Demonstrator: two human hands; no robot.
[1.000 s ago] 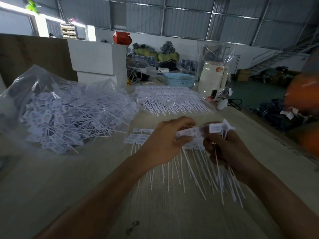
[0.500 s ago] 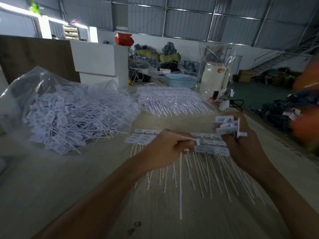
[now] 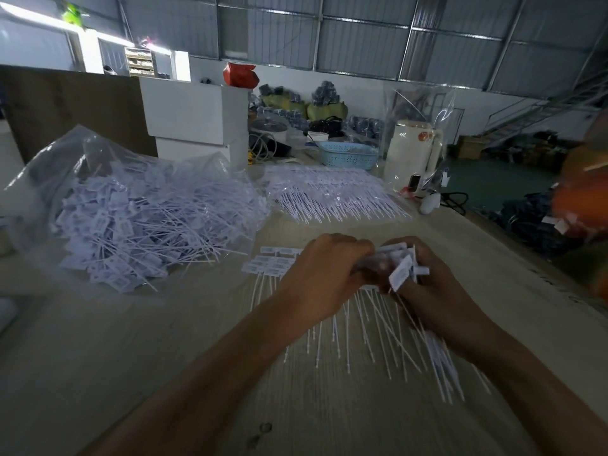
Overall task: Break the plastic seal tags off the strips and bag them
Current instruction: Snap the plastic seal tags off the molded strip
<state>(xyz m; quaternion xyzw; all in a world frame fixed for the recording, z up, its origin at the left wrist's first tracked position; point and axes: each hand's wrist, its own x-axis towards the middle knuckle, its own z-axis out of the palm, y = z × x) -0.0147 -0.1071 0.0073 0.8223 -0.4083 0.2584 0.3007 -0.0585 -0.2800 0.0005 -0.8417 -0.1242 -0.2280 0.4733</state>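
Head view: both hands meet over the table (image 3: 98, 373), knuckles toward the camera. The right hand (image 3: 431, 291) is curled round a bundle of loose tags (image 3: 403, 273); their white heads stick up above its fingers and their tails hang down past the wrist. The left hand (image 3: 324, 274) is closed with its fingers bent in against that same bundle; motion blur at the contact hides exactly which piece it pinches. Directly beneath and just beyond the two hands lies the strip (image 3: 273, 264), flat on the table, label heads in a row to the left of the left hand, thin tails running back under both forearms. Well to the left of the grip sits the bag (image 3: 108, 205), clear plastic, its mouth facing the hands, heaped with separated tags. Beyond the grip, further up the table, lies a stack of strips (image 3: 335, 195) in clear wrap. Behind that stand a blue basket (image 3: 348, 154) and a white jug (image 3: 413, 149).
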